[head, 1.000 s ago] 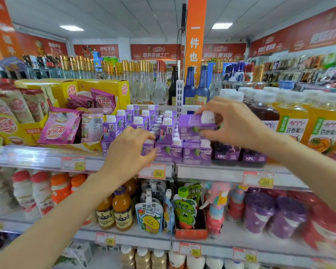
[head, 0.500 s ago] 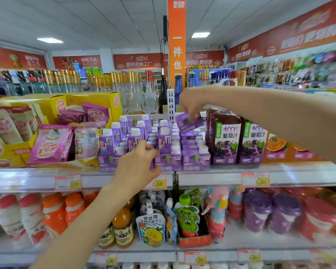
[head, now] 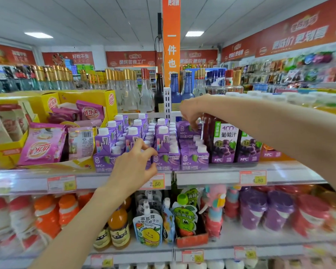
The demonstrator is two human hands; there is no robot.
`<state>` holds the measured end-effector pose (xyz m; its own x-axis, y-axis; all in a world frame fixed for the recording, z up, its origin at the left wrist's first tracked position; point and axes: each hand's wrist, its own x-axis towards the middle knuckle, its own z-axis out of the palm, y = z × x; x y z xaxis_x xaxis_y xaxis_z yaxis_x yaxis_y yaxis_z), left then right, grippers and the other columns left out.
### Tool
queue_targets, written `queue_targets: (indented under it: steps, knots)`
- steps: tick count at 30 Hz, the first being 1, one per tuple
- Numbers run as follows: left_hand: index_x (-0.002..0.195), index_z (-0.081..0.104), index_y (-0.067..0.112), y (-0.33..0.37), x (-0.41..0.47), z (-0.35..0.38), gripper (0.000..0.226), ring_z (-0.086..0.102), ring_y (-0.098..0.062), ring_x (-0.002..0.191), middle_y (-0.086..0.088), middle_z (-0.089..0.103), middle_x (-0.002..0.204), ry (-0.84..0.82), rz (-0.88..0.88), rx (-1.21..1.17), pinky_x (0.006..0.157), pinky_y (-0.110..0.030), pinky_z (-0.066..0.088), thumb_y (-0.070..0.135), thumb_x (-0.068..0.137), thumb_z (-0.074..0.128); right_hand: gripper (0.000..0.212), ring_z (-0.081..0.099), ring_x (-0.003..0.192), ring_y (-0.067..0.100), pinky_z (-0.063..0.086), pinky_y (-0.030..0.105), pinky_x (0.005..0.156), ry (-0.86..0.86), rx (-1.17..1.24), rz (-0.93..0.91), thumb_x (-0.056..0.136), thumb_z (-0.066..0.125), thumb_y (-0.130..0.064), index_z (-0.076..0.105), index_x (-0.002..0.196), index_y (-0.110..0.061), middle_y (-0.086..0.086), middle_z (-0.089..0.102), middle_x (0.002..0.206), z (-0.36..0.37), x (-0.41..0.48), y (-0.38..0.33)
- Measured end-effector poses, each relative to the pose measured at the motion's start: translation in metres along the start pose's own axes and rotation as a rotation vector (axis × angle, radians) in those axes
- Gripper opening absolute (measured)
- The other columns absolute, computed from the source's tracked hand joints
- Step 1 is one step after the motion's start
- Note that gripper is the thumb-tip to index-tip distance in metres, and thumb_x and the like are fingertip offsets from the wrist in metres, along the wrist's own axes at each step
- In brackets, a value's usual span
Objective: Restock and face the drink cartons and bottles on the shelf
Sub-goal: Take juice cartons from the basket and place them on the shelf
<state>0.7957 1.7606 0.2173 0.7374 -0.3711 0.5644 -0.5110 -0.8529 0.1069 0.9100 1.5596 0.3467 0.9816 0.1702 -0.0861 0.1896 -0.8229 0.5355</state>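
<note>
Cartons fill the middle of the top shelf [head: 211,176]: purple cartons [head: 166,162] with white screw caps, packed in several columns running front to back, some fronts facing out and others turned sideways. The right hand [head: 192,111] reaches across to the back of the rightmost column, fingers bent down and pinching the raised carton [head: 184,129], which sits higher than the ones in front of it and just beside the grape juice bottles [head: 223,140]. The left hand [head: 132,167] hovers at the front row near the shelf edge, fingers loosely curled and gripping nothing; whether the fingertips touch a carton cannot be told. A price tag [head: 155,182] reading 2.50 hangs on the rail just beside that hand.

Left of the cartons, yellow display boxes [head: 70,97] hold pink sachets [head: 43,146], several leaning forward. On the shelf below, a red cardboard tray [head: 191,240] holds green spouted pouches [head: 184,216], with orange drink bottles [head: 118,226] standing to its left.
</note>
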Motion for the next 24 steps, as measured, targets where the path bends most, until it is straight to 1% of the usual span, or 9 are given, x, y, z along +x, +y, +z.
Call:
queue_targets:
  steps: [2, 5, 8, 10, 12, 15, 18, 21, 24]
  knots:
    - [0.116, 0.062, 0.02, 0.0, 0.0, -0.001, 0.029, 0.045, -0.015, 0.059, 0.0, 0.047, 0.11, -0.001, 0.002, -0.004, 0.046, -0.017, 0.026, 0.029, 0.089, 0.058, 0.036, 0.055, 0.065, 0.017, 0.056, 0.039, 0.082, -0.006, 0.003, 0.016, 0.067, 0.084, -0.032, 0.052, 0.062, -0.015, -0.002, 0.053, 0.068, 0.0, -0.001, -0.002]
    - [0.114, 0.064, 0.019, -0.001, 0.001, -0.001, 0.028, 0.043, -0.015, 0.057, -0.001, 0.048, 0.108, 0.008, 0.005, -0.011, 0.047, -0.022, 0.03, 0.029, 0.088, 0.06, 0.032, 0.064, 0.076, 0.022, 0.057, 0.037, 0.079, -0.03, 0.034, 0.001, 0.067, 0.085, -0.03, 0.058, 0.067, -0.013, 0.004, 0.065, 0.081, 0.001, 0.004, 0.0]
    - [0.115, 0.063, 0.02, -0.001, 0.001, -0.001, 0.029, 0.043, -0.014, 0.058, 0.0, 0.047, 0.108, 0.006, 0.01, -0.003, 0.047, -0.017, 0.025, 0.03, 0.089, 0.058, 0.029, 0.068, 0.089, 0.028, 0.058, 0.04, 0.081, -0.076, 0.091, -0.036, 0.068, 0.084, -0.021, 0.069, 0.089, -0.008, 0.01, 0.07, 0.098, 0.008, 0.01, 0.003]
    - [0.117, 0.062, 0.021, 0.0, 0.001, -0.002, 0.03, 0.042, -0.013, 0.059, 0.001, 0.046, 0.109, 0.003, 0.007, 0.012, 0.047, -0.015, 0.023, 0.031, 0.09, 0.056, 0.029, 0.067, 0.097, 0.029, 0.057, 0.037, 0.082, -0.097, 0.152, -0.066, 0.076, 0.077, -0.008, 0.07, 0.104, -0.007, 0.013, 0.069, 0.106, 0.014, 0.011, 0.004]
    - [0.119, 0.061, 0.022, 0.001, 0.001, -0.002, 0.031, 0.042, -0.013, 0.061, 0.001, 0.045, 0.11, -0.003, 0.004, 0.034, 0.048, -0.016, 0.024, 0.033, 0.091, 0.054, 0.024, 0.066, 0.099, 0.027, 0.056, 0.033, 0.082, -0.094, 0.165, -0.103, 0.081, 0.07, -0.003, 0.073, 0.104, -0.009, 0.011, 0.07, 0.107, 0.02, 0.012, 0.001]
    - [0.118, 0.062, 0.021, 0.001, 0.001, -0.002, 0.03, 0.045, -0.014, 0.064, 0.0, 0.046, 0.11, -0.015, 0.005, 0.048, 0.048, -0.018, 0.025, 0.033, 0.091, 0.054, 0.022, 0.064, 0.101, 0.022, 0.054, 0.038, 0.088, -0.081, 0.123, -0.135, 0.08, 0.071, -0.004, 0.074, 0.099, -0.015, 0.006, 0.069, 0.109, 0.023, 0.013, -0.002]
    - [0.119, 0.061, 0.021, 0.003, 0.002, -0.006, 0.031, 0.047, -0.015, 0.068, -0.001, 0.046, 0.111, -0.041, 0.003, 0.091, 0.048, -0.021, 0.025, 0.034, 0.092, 0.053, 0.03, 0.061, 0.107, 0.023, 0.05, 0.041, 0.094, -0.04, 0.127, -0.162, 0.08, 0.07, -0.007, 0.071, 0.108, -0.017, 0.006, 0.066, 0.116, 0.02, 0.01, -0.001]
    - [0.122, 0.057, 0.025, 0.007, 0.007, -0.015, 0.032, 0.048, -0.015, 0.073, -0.001, 0.045, 0.113, -0.113, -0.009, 0.149, 0.05, -0.023, 0.026, 0.037, 0.094, 0.047, 0.029, 0.062, 0.099, 0.019, 0.049, 0.033, 0.088, 0.047, 0.213, -0.196, 0.086, 0.068, -0.015, 0.068, 0.114, -0.016, 0.002, 0.067, 0.109, 0.008, -0.01, 0.003]
    - [0.117, 0.058, 0.023, 0.011, 0.016, -0.025, 0.029, 0.056, -0.018, 0.092, 0.001, 0.053, 0.112, -0.119, -0.001, 0.176, 0.063, -0.027, 0.034, 0.037, 0.095, 0.046, 0.021, 0.058, 0.088, 0.013, 0.044, 0.028, 0.081, 0.19, 0.282, -0.231, 0.09, 0.063, -0.021, 0.067, 0.11, -0.017, -0.001, 0.066, 0.101, 0.001, -0.042, 0.005]
